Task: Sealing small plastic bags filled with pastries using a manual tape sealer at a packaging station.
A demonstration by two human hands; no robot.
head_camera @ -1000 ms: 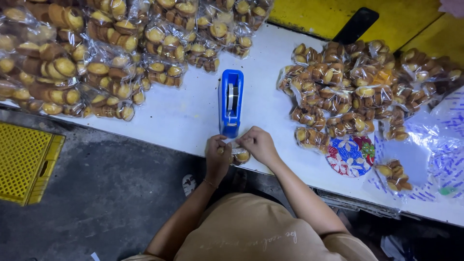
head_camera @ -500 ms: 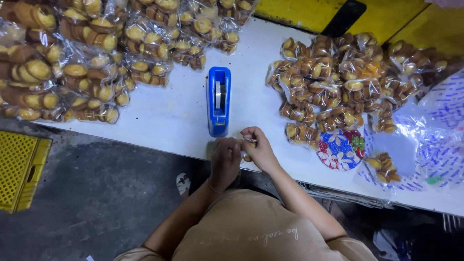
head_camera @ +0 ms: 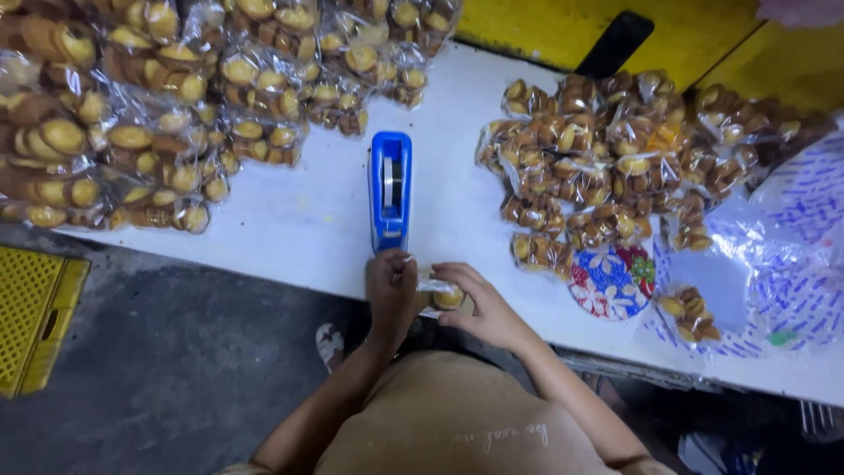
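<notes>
A small clear bag of golden biscuits point(head_camera: 442, 294) is held between both hands at the near edge of the white table point(head_camera: 299, 220). My left hand point(head_camera: 391, 286) pinches the bag's neck right at the front end of the blue tape dispenser point(head_camera: 390, 189). My right hand point(head_camera: 479, 303) grips the bag's body from the right side. The dispenser stands lengthwise on the table, its tape roll visible in the middle.
Piled bags of biscuits point(head_camera: 132, 114) cover the table's left and far side. Another heap of bagged biscuits point(head_camera: 607, 149) lies at the right, beside a flowered round plate point(head_camera: 613, 281) and printed plastic sheets point(head_camera: 791, 255). A yellow crate point(head_camera: 35, 317) sits on the floor at left.
Both hands with the small bag have stayed at the dispenser's front end; the left hand has shifted closer to the dispenser's cutter. The view moved slightly.
</notes>
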